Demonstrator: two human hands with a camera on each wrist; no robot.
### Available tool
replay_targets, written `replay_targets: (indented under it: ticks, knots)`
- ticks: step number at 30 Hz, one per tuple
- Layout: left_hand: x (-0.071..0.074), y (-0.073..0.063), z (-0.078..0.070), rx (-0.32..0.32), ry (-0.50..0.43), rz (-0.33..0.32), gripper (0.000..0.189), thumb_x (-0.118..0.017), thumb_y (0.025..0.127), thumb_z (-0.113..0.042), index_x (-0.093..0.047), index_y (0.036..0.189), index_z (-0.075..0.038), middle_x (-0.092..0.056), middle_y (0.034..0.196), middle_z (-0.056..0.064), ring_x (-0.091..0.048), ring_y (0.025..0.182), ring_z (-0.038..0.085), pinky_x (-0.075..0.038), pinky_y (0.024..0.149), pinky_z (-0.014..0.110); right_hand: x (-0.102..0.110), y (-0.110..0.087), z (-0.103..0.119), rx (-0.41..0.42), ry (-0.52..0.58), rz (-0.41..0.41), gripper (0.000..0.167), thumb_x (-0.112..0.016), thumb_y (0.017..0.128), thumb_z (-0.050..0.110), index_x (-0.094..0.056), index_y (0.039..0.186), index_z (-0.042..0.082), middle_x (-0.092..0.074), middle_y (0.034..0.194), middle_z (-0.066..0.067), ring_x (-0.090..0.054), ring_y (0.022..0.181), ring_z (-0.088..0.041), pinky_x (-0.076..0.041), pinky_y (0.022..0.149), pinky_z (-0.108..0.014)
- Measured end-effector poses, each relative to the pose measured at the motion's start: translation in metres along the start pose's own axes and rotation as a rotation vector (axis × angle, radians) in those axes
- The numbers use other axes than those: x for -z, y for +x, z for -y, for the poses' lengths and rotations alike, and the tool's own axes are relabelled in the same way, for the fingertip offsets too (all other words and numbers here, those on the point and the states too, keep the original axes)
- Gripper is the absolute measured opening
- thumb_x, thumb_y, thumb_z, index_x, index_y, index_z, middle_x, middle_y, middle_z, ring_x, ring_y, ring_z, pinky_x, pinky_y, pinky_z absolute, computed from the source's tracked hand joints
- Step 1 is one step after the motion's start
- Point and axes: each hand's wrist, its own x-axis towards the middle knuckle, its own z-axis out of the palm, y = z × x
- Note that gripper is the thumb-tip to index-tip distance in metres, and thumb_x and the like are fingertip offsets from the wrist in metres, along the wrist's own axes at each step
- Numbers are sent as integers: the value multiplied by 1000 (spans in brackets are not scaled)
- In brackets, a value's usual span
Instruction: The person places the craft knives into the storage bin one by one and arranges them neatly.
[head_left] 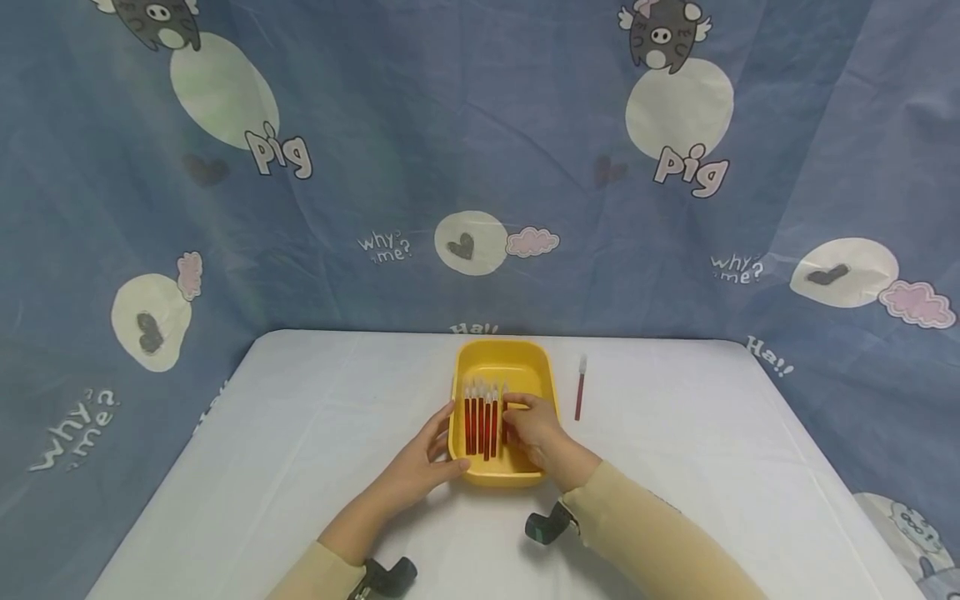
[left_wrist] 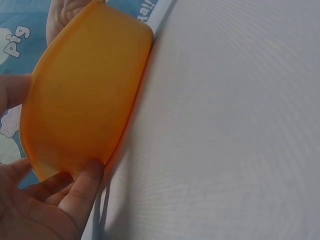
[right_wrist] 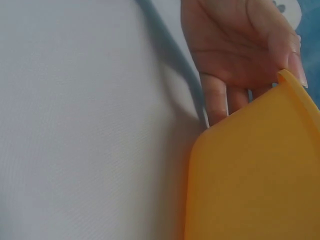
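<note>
A yellow tray (head_left: pixel 506 350) stands on the white table. My left hand (head_left: pixel 420 458) grips its near left corner, thumb at the rim and fingers against the outer wall; the left wrist view shows those fingers (left_wrist: pixel 82 192) on the yellow side. Inside the tray, several slim dark red sticks with whitish tips (head_left: pixel 481 425) lie side by side, tips away from me. My right hand (head_left: pixel 536 429) reaches over the tray's right side and pinches another red stick (head_left: pixel 505 432) just right of the row; the fingers partly hide it. The right wrist view shows mainly the tray's outside.
One more red stick with a whitish tip (head_left: pixel 580 392) lies on the table, to the right of the tray. A blue printed cloth (head_left: pixel 420 167) hangs behind the table's far edge. White tabletop (head_left: pixel 315 417) extends on both sides of the tray.
</note>
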Motion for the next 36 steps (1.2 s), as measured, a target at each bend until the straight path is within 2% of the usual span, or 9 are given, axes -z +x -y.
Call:
replay_targets:
  ticks: [8,14,20,29,33,36]
  knots:
    - [0,-1,-1,11,12,-4,95,-80,87,-30,-20,161,-29,-30,162,13,-40,142,37,-39,111,55,-1,-2,0,18,-35,-15,39,-55,96,-7,-57,135,-4,-64,101,-18,-55,67,-13,-48,56,-21]
    - [0,-1,-1,13,25,-10,95,-80,86,-32,-21,160,-30,-30,162,12,-40,142,37,-39,111,55,-2,0,-2,33,-47,-21,41,-54,96,-8,-55,137,-5,-65,108,-21,-59,73,-15,-52,61,-23]
    - [0,0,-1,12,33,-14,95,-80,86,-33,-21,160,-31,-30,162,12,-40,142,36,-38,111,55,-2,2,-4,59,-98,-31,40,-56,95,-9,-57,134,-6,-66,107,-21,-62,77,-16,-56,64,-26]
    - [0,0,0,11,27,-11,94,-80,86,-32,-21,160,-32,-30,162,12,-39,142,37,-39,111,54,-2,2,-5,78,-156,-45,36,-56,95,-8,-60,131,-7,-65,102,-19,-59,71,-16,-49,55,-21]
    - [0,0,0,10,31,-16,94,-80,86,-32,-22,160,-32,-30,162,12,-39,142,38,-39,110,54,-2,2,-5,93,-174,-57,35,-54,96,-8,-60,130,-7,-66,105,-21,-61,77,-18,-53,60,-23]
    - [-1,0,-1,13,33,-17,94,-81,86,-33,-22,160,-33,-30,162,13,-39,142,38,-40,110,54,-2,3,-4,94,-153,-53,35,-52,96,-10,-59,130,-9,-65,103,-22,-60,75,-18,-54,61,-24]
